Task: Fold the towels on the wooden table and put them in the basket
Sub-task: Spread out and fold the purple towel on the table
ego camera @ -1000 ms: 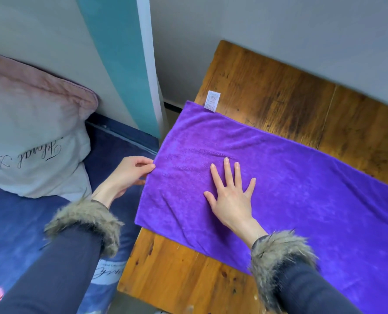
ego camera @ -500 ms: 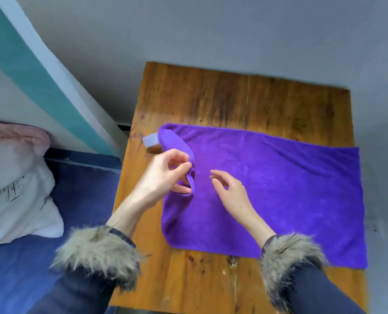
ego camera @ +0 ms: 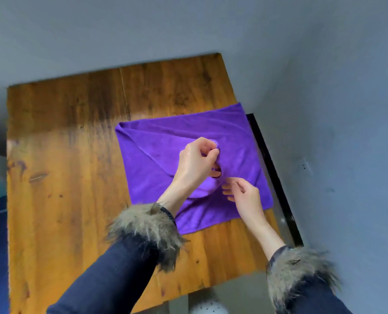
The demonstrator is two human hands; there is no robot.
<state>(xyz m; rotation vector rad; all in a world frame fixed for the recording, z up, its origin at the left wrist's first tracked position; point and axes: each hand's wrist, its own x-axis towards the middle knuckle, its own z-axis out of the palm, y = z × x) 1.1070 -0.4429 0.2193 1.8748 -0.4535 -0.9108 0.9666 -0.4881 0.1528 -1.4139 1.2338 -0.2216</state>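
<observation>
Towel [ego camera: 238, 137] is mid-fold right now, lying on the table [ego camera: 64, 155] toward its right side, with the left end already flipped over so there's a diagonal doubled flap running across it. Your left hand [ego camera: 195, 164] has its fingers [ego camera: 212, 152] curled tight around a bunched bit of the towel's edge, lifted a little off the cloth underneath. Your right hand [ego camera: 245, 196] sits just beside and below it, fingers loosely bent and touching or nearly touching the towel, though I can't tell if they've actually got hold of anything.

What matters for the next bit, I'd say: the free right edge of the towel lies to the right of your fingers, and the towel's long axis runs left-right across the table, slightly tilted. So the held edge probably needs carrying rightward along that axis to meet the far edge. Your right hand is the nearer one to that side, so it looks best placed to pin or line up the corner.

No basket in view, so that step isn't close yet.
</observation>
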